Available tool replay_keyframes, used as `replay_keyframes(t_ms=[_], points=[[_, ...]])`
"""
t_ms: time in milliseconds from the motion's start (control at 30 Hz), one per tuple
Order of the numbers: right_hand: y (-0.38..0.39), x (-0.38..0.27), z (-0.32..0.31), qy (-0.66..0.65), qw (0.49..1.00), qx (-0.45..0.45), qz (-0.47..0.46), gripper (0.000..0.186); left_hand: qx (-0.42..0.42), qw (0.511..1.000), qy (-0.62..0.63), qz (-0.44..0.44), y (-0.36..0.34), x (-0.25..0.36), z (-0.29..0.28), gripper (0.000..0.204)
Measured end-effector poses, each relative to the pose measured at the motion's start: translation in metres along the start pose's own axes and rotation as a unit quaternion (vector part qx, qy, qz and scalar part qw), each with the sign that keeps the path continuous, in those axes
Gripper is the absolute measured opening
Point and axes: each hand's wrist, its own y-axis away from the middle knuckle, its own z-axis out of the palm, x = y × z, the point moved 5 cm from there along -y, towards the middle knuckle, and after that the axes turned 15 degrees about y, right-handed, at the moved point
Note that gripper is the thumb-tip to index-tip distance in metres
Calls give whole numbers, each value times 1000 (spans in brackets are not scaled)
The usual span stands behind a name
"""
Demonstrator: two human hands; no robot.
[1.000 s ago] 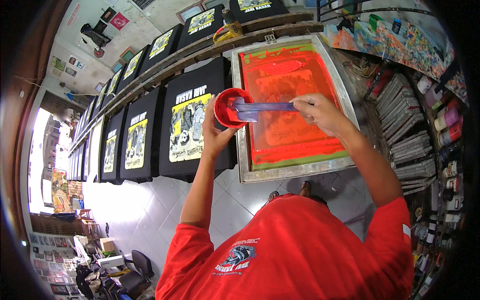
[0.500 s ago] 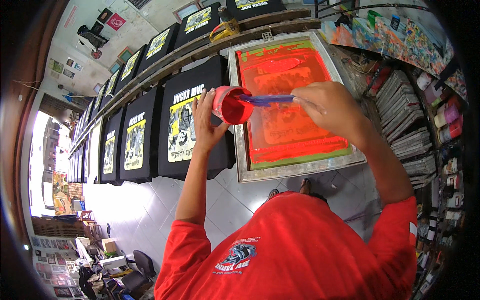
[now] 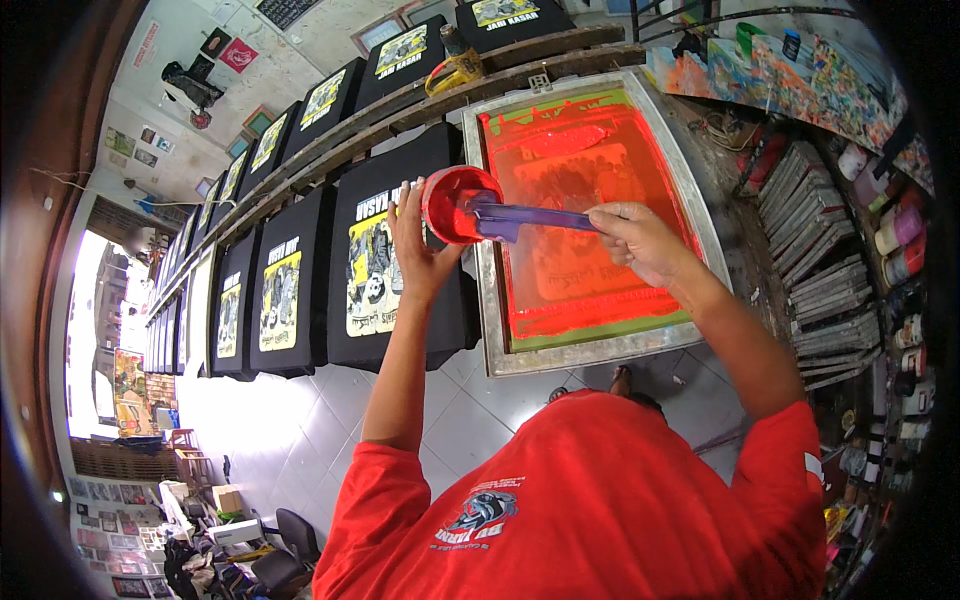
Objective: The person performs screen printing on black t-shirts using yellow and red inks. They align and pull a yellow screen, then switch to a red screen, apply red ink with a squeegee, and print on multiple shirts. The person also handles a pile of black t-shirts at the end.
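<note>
My left hand point(image 3: 420, 260) grips a tilted red cup point(image 3: 452, 180) with red ink inside, near the upper left of a screen-printing frame. My right hand point(image 3: 645, 245) holds the end of a translucent purple spatula point(image 3: 545, 216), whose broad blade lies at the cup's mouth, smeared against the red ink. Beneath my hands is the metal-framed screen point(image 3: 708, 270), coated in red ink with a green border and a thick streak of ink near its far end. Left of it, a black shirt point(image 3: 420, 335) with a yellow and white print lies stretched on a board.
More printed black shirts point(image 3: 285, 255) line two wooden rails toward the left. A yellow tool point(image 3: 455, 75) sits on the far rail. At right are stacked frames point(image 3: 800, 210), paint tubs point(image 3: 895, 235) and a paint-spattered board point(image 3: 800, 90). A chair point(image 3: 295, 540) and clutter stand lower left.
Over the last second the cup and spatula have shifted and turned slightly in my hands. My right hand lifted and swivelled, then came back lower. The view has shifted slightly.
</note>
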Motion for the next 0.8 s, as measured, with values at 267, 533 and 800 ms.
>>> replay_keyframes(t_ms=[267, 533, 800], points=[[-20, 52, -18, -150, 986, 9, 68, 13, -1, 991, 19, -136, 30, -30, 31, 88], [-62, 51, -77, -56, 990, 125, 28, 14, 80, 965, 82, -237, 57, -61, 47, 78], [-161, 33, -111, 613, 688, 320, -223, 13, 126, 935, 156, -292, 71, -59, 49, 77]])
